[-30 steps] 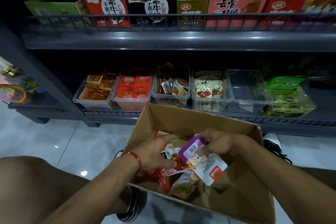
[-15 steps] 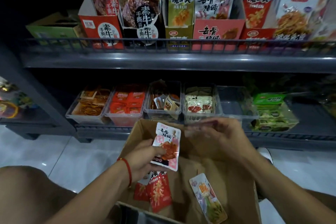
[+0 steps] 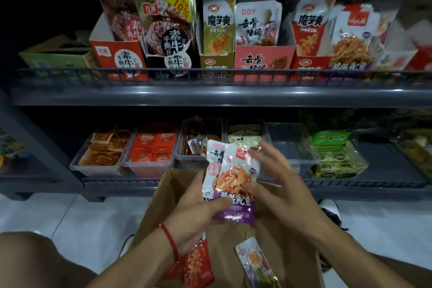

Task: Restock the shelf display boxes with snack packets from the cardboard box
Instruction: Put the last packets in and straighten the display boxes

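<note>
We read few marks near the grip. The purple-bottomed packet [image 3: 235, 184] pinched by the left hand [image 3: 198, 215] carries blurred characters and latin "OUYU" — partly legible. The white packet [image 3: 214, 159] behind it shows "去骨". Well above the grip, the pink display box [image 3: 264, 59] reads "去骨", its packets "QQY"; left of that, the black pouch [image 3: 167, 23] shows "素牛" and "10%"; two packs read "魔芋爽".
</note>
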